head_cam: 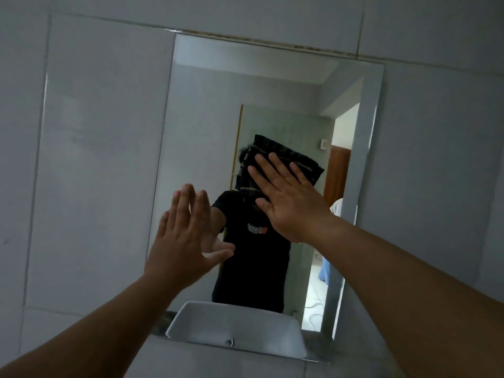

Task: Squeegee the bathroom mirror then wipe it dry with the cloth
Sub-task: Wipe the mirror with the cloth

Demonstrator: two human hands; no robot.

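Observation:
The rectangular bathroom mirror point(196, 110) hangs on the grey tiled wall, tilted in the head view. A dark striped cloth point(294, 156) lies flat against the glass near the middle. My right hand point(289, 197) presses it there with straight, spread fingers. My left hand point(185, 236) is held up flat with fingers straight at the mirror's left edge, lower than the right hand; whether it touches the glass is unclear. No squeegee is in view.
The mirror reflects a person in a dark shirt, a white basin point(234, 326) at its lower edge and an open doorway point(338, 186) at the right. Grey wall tiles point(95, 159) surround the mirror.

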